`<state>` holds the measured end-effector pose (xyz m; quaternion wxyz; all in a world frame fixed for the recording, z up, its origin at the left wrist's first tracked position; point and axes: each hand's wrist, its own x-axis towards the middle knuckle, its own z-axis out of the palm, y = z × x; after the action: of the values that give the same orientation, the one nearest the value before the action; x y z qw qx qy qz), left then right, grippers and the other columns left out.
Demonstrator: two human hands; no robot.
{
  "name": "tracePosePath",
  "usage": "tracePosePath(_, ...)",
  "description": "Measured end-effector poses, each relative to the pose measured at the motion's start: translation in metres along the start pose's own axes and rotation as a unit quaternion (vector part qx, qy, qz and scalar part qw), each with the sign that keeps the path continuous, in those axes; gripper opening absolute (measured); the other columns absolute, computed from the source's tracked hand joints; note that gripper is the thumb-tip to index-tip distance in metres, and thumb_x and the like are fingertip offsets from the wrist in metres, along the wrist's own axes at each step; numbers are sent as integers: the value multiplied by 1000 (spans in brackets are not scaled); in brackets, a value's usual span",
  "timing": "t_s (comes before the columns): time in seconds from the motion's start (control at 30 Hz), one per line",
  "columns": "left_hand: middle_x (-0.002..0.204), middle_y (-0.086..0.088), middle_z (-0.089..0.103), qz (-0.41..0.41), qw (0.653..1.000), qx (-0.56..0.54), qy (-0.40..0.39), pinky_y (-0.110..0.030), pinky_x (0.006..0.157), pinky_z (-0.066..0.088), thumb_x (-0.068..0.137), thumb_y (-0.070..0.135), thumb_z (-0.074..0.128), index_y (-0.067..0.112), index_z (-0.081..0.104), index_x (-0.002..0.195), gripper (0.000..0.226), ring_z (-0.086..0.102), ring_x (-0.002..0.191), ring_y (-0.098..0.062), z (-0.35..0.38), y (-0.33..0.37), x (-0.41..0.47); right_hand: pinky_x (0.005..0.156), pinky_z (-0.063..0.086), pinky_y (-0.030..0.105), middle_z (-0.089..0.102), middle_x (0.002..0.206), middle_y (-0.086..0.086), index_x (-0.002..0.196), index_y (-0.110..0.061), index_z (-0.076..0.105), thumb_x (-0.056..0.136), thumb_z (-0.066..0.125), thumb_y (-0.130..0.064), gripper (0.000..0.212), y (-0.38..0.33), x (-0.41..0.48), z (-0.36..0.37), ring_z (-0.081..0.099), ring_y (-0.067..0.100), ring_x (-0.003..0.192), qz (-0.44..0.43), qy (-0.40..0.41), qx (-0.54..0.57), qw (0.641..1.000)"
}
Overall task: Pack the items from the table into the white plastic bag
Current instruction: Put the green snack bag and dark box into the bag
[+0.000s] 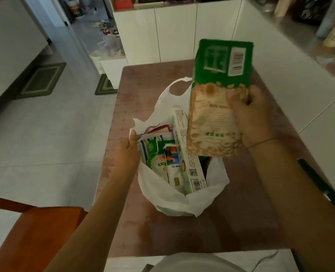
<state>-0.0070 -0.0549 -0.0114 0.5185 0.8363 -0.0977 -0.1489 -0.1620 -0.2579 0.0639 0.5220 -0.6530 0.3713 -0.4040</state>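
white plastic bag [162, 199] open on the surface [241, 222].
left grip [126, 150] pinches its rim; right grip [255, 116] holds a green cereal pack [217, 95] upright above it.

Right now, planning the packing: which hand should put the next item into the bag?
Right. The right hand holds the green packet just above the white bag, while the left hand holds the bag's rim open.

a rectangular table [241, 222] with a glossy pinkish-brown top printed with pale stars carries a thin white plastic bag [174, 203], standing open near its middle, stuffed with packets and boxes. a slim dark green pen-like stick [317, 181] lies by the right edge.
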Motion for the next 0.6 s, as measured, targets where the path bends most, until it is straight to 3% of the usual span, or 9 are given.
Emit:
tracePosePath(0.07,60,9,64,5,1000,-11,-2,-9,35,40,98,45,31,32,62,71,43,60,45,2,-2,0,0,57,39,20,48,66,-5,65,-17,42,86,57,-17,26,4,-22,33,46,8,60,1,-36,-59,998)
tracePosePath(0.13,60,7,62,13,1000,-13,2,-8,34,38,98,43,31,25,63,73,45,59,44,1,-4,1,0,58,37,25,48,68,-1,68,-17,41,89,53,-17,24,18,-47,59,45,12,63,25,-90,-108,990)
tracePosePath(0.2,61,5,60,20,1000,-6,5,-13,37,40,99,43,31,17,65,80,47,58,49,-5,-5,1,1,66,41,32,58,86,12,85,-8,51,92,50,-21,15,37,-68,76,55,25,78,65,-145,-179,971)
tracePosePath(0.3,73,-2,64,8,1000,23,1,-21,46,41,98,47,27,17,66,99,49,62,64,-14,-4,1,0,76,48,36,54,109,17,102,-5,51,94,47,-29,26,54,-85,85,57,29,89,84,-188,-272,940)
tracePosePath(0.4,74,-1,63,6,998,57,15,-20,45,40,98,48,26,22,60,89,43,61,64,-11,-1,2,-4,72,41,33,46,119,15,110,-8,48,94,46,-36,33,55,-81,92,52,27,88,60,-223,-370,900)
tracePosePath(0.47,73,1,60,7,998,66,23,-20,46,38,98,47,25,23,57,88,41,59,64,-10,1,4,-7,84,41,37,41,130,16,118,-9,45,89,50,-44,46,57,-79,98,51,31,106,33,-221,-451,864)
tracePosePath(0.53,75,-1,61,7,997,68,31,-21,47,41,98,48,25,21,58,90,44,60,66,-12,3,5,-6,108,27,46,24,147,18,136,-11,28,83,53,-56,74,61,-79,103,32,35,133,-13,-198,-501,842)
tracePosePath(0.6,80,-7,64,5,998,42,40,-27,54,50,97,49,25,17,60,89,48,63,70,-18,4,6,-6,116,5,51,-2,158,14,149,-20,-3,84,51,-59,93,66,-79,107,4,36,145,-67,-202,-507,835)
